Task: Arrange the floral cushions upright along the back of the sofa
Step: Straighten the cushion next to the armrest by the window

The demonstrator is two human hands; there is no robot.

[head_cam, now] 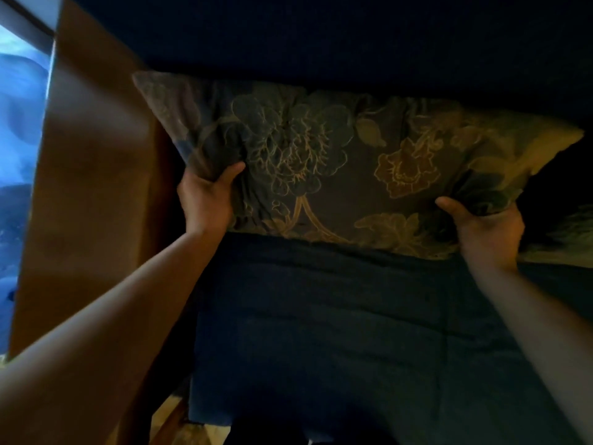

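A floral cushion (337,168) stands upright on its long edge at the far side of the dark blue sofa seat (321,316), against the sofa back (321,36). The left hand (205,197) grips its lower left corner, thumb pressed on the front face, the other fingers wrapped out of sight behind the fabric. The right hand (484,229) clasps the lower right corner the same way, thumb in front. Just to the right, part of a second floral cushion (564,239) lies low on the seat at the frame edge. On the left, a brown wooden panel (90,171) rises beside the sofa.
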